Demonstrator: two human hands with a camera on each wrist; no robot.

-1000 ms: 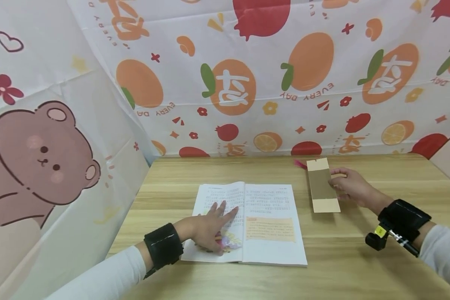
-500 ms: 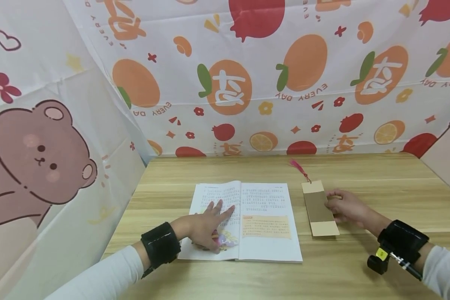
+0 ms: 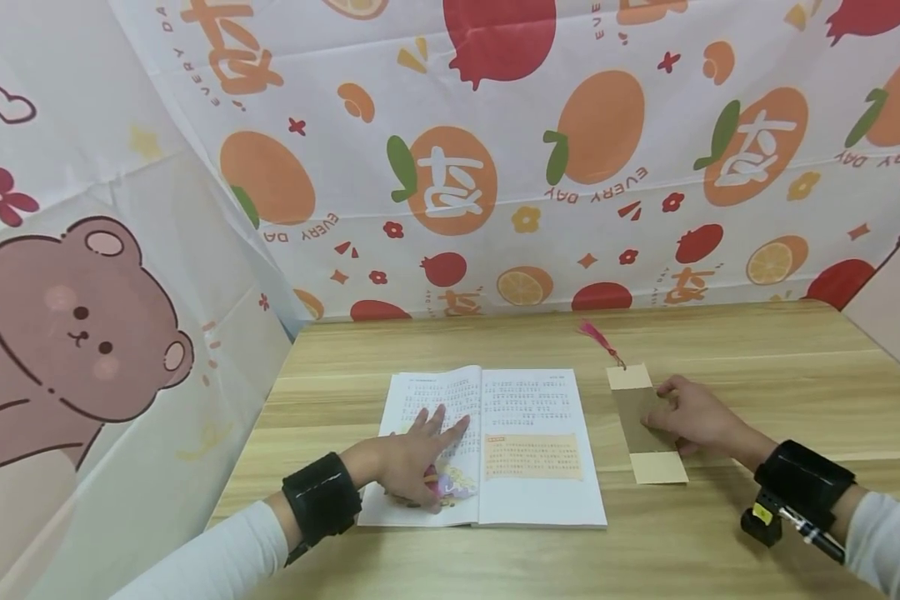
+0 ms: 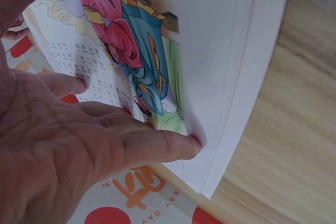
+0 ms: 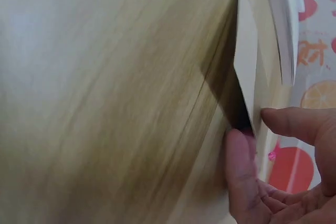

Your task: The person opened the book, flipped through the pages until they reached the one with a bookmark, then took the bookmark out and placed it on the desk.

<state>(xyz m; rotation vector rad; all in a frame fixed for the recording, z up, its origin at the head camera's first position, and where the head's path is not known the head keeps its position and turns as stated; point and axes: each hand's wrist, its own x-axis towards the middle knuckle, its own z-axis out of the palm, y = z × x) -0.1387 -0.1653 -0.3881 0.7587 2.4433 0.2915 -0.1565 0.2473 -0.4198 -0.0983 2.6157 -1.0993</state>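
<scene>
An open book (image 3: pixel 531 400) lies on the wooden table, text and a coloured drawing on its left page. My left hand (image 3: pixel 408 468) rests on that page with the fingers spread; in the left wrist view its fingertips touch the paper beside the drawing. Right of the book is a bookmark (image 3: pixel 633 408), brown in the middle with pale ends, a pink tassel (image 3: pixel 596 337) on its far end. My right hand (image 3: pixel 701 418) pinches the bookmark's right edge between thumb and fingers. In the right wrist view the bookmark (image 5: pixel 245 45) stands tilted, casting a shadow on the table.
The wooden table (image 3: pixel 330 558) reaches back to a fruit-printed cloth (image 3: pixel 525 150). A bear-printed cloth (image 3: pixel 120 317) hangs along the left side. Both wrists carry black straps, the right one with a small device (image 3: pixel 761 521).
The right hand has brought the bookmark down towards me and lowered it closer to the table; the tassel now trails out behind it. The left hand stays on the page.
</scene>
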